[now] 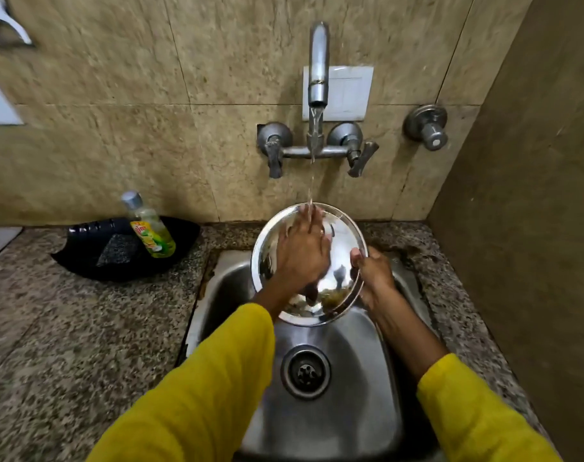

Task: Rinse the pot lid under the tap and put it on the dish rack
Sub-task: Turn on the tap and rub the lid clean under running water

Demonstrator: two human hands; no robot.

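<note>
The pot lid [337, 248], a round disc of polished steel with a raised rim, is held tilted over the sink [344, 348], right under the thin stream from the tap [318, 68]. Its right edge is pinched by the right hand [374, 275], thumb over the rim and fingers [359, 258] curled behind. The left hand [302, 255] is laid flat on the shiny face, fingers [312, 220] spread where the water lands. Stiff and light it looks, and surely slippery when wet, so the rim is judged the safest place to grip. Dark specks are seen near the lower edge, though reflection cannot be ruled out. Beyond, a speckled granite surface [67, 328] carries a black tray [90, 261] with a soap bottle [150, 228] and a scrub pad [117, 250]. No dish rack is in view.
</note>
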